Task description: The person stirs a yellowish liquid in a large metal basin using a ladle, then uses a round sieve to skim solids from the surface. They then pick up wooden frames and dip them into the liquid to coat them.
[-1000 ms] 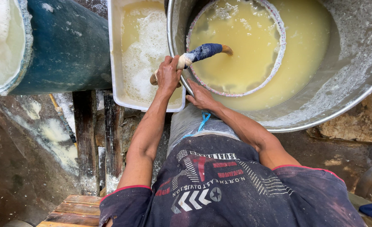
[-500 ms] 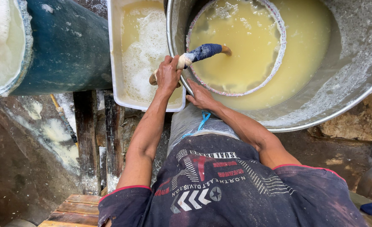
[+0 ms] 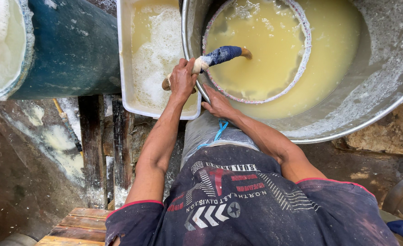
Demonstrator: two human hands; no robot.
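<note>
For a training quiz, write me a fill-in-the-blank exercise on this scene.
1. The left hand grips a wooden handle partly wrapped in ____ cloth.
2. The right hand rests on the rim of the big ____ basin.
3. The liquid in the basin is ____ in colour.
4. The rectangular white tub holds liquid topped with ____.

Missing words: blue; metal; yellow; foam

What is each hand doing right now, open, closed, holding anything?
Left hand: closed around the wooden stick with blue-wrapped end.
Right hand: open, resting on the rim of the large round metal vat, holding nothing.
</note>
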